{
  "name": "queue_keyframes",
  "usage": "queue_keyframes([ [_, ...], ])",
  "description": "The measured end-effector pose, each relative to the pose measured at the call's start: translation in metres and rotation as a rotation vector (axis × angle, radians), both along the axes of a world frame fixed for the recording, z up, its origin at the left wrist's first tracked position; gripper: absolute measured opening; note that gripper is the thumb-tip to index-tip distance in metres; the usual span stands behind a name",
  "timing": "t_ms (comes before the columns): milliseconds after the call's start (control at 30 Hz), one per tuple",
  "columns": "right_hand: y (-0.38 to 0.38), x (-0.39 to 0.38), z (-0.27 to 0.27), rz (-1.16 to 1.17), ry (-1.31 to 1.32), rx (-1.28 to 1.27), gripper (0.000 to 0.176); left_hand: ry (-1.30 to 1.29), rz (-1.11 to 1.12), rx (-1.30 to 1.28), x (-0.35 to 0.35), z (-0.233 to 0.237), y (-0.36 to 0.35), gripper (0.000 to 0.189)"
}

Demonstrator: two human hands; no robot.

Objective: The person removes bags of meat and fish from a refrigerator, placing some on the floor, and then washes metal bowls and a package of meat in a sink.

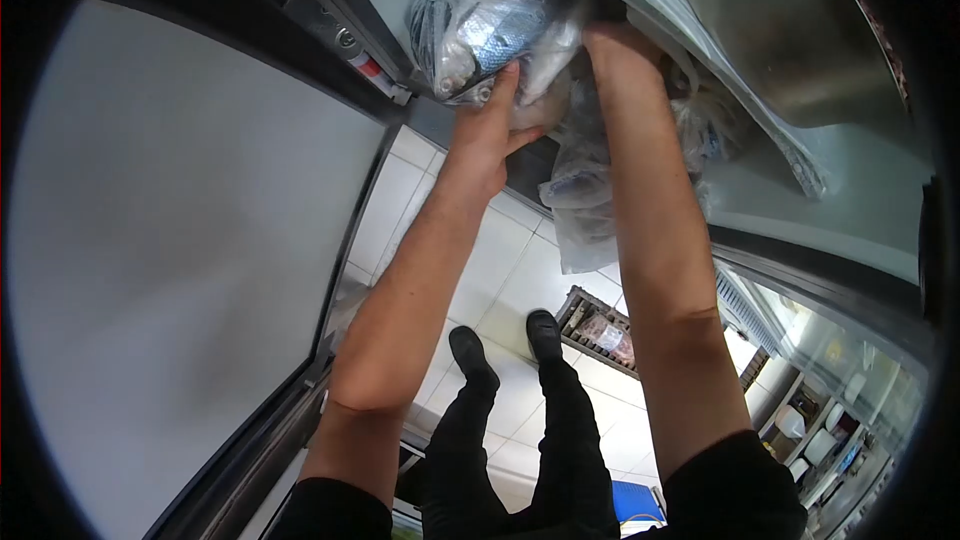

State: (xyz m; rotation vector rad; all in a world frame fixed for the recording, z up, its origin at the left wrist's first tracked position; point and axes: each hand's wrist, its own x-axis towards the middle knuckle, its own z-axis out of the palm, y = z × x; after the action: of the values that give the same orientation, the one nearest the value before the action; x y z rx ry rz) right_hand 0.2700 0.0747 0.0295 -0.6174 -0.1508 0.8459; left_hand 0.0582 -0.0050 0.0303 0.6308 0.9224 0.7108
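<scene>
Bagged fish [490, 30] — fingers of left hand [485, 135] spread on it; right hand [620, 48] buried among plastic bags [585, 215].

The fish bag [490, 30] is sitting at the front of an overhead shelf. It is clear, crinkled plastic bunched at its top, and a silvery-blue scaled fish is showing through it. The left hand [487, 135] is pressing flat against its underside. Just beside it a second clear bag [583, 210] is hanging limp over the shelf edge, its contents unclear, and is draping against the forearm below the right hand [622, 48].
</scene>
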Motion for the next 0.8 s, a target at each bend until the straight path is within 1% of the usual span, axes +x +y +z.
queue_keyframes([
  [100, -0.004, -0.002, -0.007, 0.046, 0.003, -0.046, 0.038, 0.029, 0.02, -0.007, -0.005, 0.001, -0.001, 0.079],
  [133, -0.007, -0.003, -0.007, 0.066, 0.0, -0.07, 0.038, 0.048, -0.043, 0.027, -0.014, 0.002, -0.001, 0.086],
  [200, -0.015, -0.004, -0.012, 0.109, 0.02, -0.105, 0.037, 0.14, -0.136, 0.02, -0.026, -0.004, 0.005, 0.091],
  [233, -0.024, -0.003, -0.014, 0.139, 0.022, -0.128, 0.036, 0.185, -0.191, 0.021, -0.031, -0.006, 0.009, 0.093],
  [267, -0.038, -0.011, -0.008, 0.161, 0.039, -0.147, 0.036, 0.21, -0.264, 0.03, -0.038, -0.006, 0.009, 0.1],
  [300, -0.053, -0.022, -0.007, 0.178, 0.028, -0.196, 0.035, 0.206, -0.241, 0.032, -0.042, -0.009, 0.008, 0.101],
  [333, -0.076, -0.046, 0.01, 0.174, -0.024, -0.276, 0.035, 0.199, -0.224, 0.028, -0.044, -0.013, 0.002, 0.102],
  [367, -0.108, -0.081, 0.046, 0.133, -0.11, -0.448, 0.038, 0.189, -0.21, 0.027, -0.043, -0.016, -0.002, 0.103],
  [400, -0.14, -0.095, 0.034, 0.064, -0.377, -0.339, 0.041, 0.192, -0.224, 0.035, -0.043, -0.017, -0.005, 0.104],
  [467, -0.204, -0.129, 0.071, 0.009, -0.779, -0.638, 0.043, 0.22, -0.234, 0.046, -0.048, -0.023, -0.012, 0.107],
  [533, -0.26, -0.125, 0.044, -0.141, -1.137, -0.594, 0.044, 0.278, -0.219, 0.032, -0.058, -0.025, -0.036, 0.108],
  [600, -0.307, -0.123, 0.033, -0.217, -1.165, -0.672, 0.044, 0.352, -0.196, 0.016, -0.063, -0.034, -0.055, 0.108],
  [700, -0.336, -0.112, 0.043, -0.129, -1.151, -0.833, 0.047, 0.326, -0.188, 0.01, -0.069, -0.047, -0.085, 0.108],
  [733, -0.334, -0.106, 0.049, -0.135, -1.267, -0.837, 0.05, 0.329, -0.191, 0.015, -0.067, -0.05, -0.093, 0.108],
  [800, -0.314, -0.088, 0.06, -0.269, -1.598, -0.807, 0.051, 0.344, -0.191, 0.014, -0.063, -0.054, -0.112, 0.109],
])
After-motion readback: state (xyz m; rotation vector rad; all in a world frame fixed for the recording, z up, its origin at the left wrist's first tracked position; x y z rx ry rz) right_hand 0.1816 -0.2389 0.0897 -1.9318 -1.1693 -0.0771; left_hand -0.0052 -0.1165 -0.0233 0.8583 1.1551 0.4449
